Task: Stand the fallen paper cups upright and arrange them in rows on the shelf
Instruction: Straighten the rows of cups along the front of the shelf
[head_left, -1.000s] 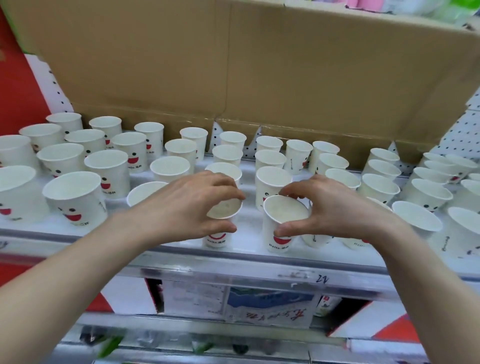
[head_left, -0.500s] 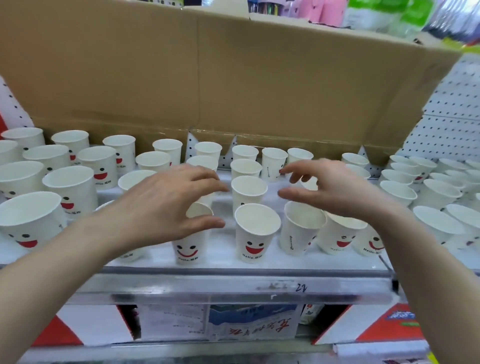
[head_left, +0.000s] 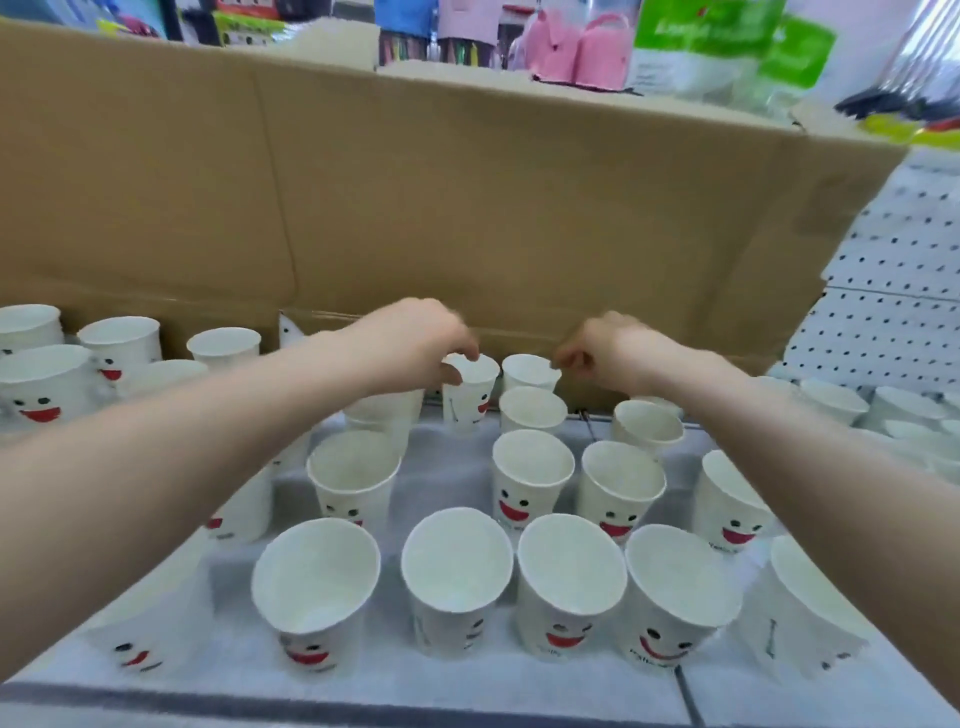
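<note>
Many white paper cups with red smiling faces stand upright on the white shelf (head_left: 452, 475). Both my arms reach over them to the back row. My left hand (head_left: 415, 345) pinches the rim of a back-row cup (head_left: 470, 397), thumb on its side and a finger over the rim. My right hand (head_left: 610, 353) has its fingers curled at the right rim of the neighbouring back cup (head_left: 527, 370) and seems to pinch it. A front row of cups (head_left: 457, 566) stands close to me. My forearms hide some of the cups at the sides.
A big brown cardboard box (head_left: 467, 208) stands right behind the back row. White pegboard (head_left: 888, 291) rises at the right. More cups (head_left: 47, 384) fill the left side and the far right (head_left: 836, 400). Pink and green goods (head_left: 571, 47) sit above the box.
Both hands let go of the front cups and moved away from me to the back row, where each is now at a cup's rim. The camera moved closer and looked further forward.
</note>
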